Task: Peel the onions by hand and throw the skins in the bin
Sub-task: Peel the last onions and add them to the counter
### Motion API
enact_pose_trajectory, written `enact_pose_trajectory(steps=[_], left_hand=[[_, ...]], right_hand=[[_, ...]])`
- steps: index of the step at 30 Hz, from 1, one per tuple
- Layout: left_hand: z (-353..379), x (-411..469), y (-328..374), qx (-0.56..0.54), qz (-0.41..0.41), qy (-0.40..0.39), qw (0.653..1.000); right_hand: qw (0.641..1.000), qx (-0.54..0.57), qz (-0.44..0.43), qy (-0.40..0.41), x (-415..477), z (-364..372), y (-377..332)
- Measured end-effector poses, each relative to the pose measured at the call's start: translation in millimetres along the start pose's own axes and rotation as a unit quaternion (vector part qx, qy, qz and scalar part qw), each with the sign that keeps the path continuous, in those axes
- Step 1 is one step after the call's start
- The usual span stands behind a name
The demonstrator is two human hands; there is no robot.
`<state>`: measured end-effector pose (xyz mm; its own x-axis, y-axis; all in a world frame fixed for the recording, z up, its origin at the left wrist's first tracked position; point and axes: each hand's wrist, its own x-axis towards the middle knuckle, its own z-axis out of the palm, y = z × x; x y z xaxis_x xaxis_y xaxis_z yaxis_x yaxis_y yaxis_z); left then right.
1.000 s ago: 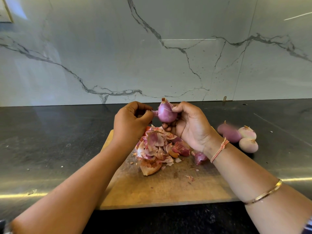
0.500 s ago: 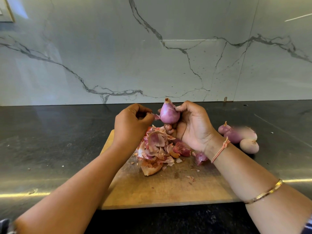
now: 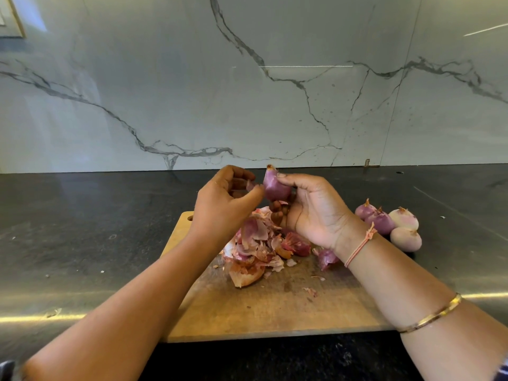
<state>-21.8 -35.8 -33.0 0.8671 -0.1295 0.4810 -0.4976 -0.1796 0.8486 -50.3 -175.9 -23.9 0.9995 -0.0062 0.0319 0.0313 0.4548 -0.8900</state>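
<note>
hands above board (image 3: 275, 306): r hand (image 3: 316, 213) grips onion (image 3: 276, 187), l hand (image 3: 222, 204) pinches skin bit (image 3: 250, 185).

Right hand (image 3: 313, 213) grips a purple onion (image 3: 275, 185) above the wooden board (image 3: 275, 312), tip up; left hand (image 3: 222, 202) pinches a scrap of skin (image 3: 250, 185) right beside it; a heap of skins (image 3: 261, 243) lies on the board underneath; four more onions (image 3: 382, 222) sit huddled on the dark counter (image 3: 82, 229), just off the board's right edge.

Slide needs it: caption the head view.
Right hand holds a small red onion; left hand pinches a skin strip above the peel pile.
</note>
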Motion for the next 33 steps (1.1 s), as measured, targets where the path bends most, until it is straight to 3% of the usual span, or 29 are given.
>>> enact_pose_trajectory(steps=[8, 18, 22, 33], left_hand=[[0, 3, -2, 0.05, 0.046, 0.0, 0.998], [-5, 6, -9, 0.112, 0.04, 0.035, 0.992], [-12, 12, -11, 0.081, -0.003, 0.048, 0.996], [-3, -1, 2, 0.014, 0.038, -0.023, 0.999]], right_hand=[[0.997, -0.036, -0.06, 0.016, 0, 5, 2], [0.999, -0.014, -0.051, -0.005, -4, 5, -1], [0.999, 0.008, -0.041, -0.017, -5, 4, -5], [0.999, -0.035, -0.036, 0.004, -3, 3, -2]])
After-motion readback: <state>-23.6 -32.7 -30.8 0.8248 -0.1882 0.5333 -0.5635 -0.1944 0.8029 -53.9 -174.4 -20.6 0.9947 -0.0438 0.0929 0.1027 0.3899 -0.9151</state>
